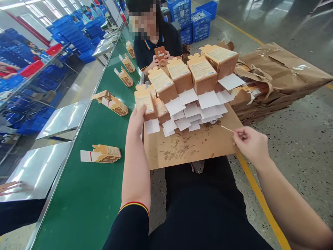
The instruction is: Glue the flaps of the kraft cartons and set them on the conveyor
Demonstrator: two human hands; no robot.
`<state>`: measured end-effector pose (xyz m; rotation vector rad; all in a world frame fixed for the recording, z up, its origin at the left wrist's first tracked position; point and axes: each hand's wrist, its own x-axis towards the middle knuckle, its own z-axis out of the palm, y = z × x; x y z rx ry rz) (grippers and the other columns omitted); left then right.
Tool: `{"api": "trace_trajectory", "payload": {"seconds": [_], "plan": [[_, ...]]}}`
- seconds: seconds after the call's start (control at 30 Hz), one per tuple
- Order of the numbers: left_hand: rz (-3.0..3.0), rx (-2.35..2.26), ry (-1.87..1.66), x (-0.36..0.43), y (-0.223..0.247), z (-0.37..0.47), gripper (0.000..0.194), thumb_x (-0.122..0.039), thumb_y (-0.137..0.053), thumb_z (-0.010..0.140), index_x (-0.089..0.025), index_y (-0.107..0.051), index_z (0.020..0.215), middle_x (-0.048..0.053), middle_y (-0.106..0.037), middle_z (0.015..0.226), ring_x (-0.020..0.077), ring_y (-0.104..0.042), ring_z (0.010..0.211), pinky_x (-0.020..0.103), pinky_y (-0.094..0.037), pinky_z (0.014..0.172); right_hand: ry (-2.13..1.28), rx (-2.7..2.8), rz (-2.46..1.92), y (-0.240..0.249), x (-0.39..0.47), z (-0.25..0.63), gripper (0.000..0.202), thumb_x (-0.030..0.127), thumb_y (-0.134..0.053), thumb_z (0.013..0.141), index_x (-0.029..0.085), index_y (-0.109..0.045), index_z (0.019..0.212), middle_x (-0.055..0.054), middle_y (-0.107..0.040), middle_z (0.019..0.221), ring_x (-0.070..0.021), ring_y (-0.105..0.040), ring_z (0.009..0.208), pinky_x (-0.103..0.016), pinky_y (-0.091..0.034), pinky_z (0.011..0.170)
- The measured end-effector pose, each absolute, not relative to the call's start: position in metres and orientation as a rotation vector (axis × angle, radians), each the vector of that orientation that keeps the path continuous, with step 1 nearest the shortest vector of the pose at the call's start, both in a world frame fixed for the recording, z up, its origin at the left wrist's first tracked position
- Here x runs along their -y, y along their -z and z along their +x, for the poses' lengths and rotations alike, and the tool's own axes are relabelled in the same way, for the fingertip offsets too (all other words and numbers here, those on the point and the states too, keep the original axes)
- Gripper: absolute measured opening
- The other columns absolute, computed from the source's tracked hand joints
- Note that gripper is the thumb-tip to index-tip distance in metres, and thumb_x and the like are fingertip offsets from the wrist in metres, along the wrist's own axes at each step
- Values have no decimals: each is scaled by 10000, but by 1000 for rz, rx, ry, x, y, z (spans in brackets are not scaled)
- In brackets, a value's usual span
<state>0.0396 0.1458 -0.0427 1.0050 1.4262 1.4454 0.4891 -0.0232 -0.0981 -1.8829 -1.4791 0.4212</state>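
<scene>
A pile of brown paper cartons (203, 74) with open white flaps (208, 99) rests on a flat cardboard sheet (158, 152) in front of me. My left hand (136, 119) is at the pile's left end, its fingers closed on the side of the nearest carton (144, 104). At the sheet's right edge, my right hand (251, 143) pinches a thin pale stick or string (227, 128) that points left toward the pile. Its far end is too small to make out. Dark scraps (179, 151) are scattered over the front of the sheet.
Several open cartons (108, 154) stand on the green conveyor belt (85, 194) at left. Across from me a co-worker (158, 45) holds a small brown carton (160, 53). A paper-wrapped stack (283, 80) lies at right; blue crates (200, 26) stand behind. Another person's hand (11, 187) shows far left.
</scene>
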Motion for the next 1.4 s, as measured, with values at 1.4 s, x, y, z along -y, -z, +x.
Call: {"api": "trace_trajectory", "payload": {"seconds": [1.4], "plan": [[970, -1459, -1325, 45, 132, 72, 941, -496, -1122, 653, -296, -627, 1428, 144, -773, 1451, 348, -796, 1322, 530, -645, 1161, -743, 1879, -1185, 172, 72, 315, 226, 207, -569, 1064, 265, -638, 857, -23, -712, 736, -184, -661, 637, -302, -555, 633]]}}
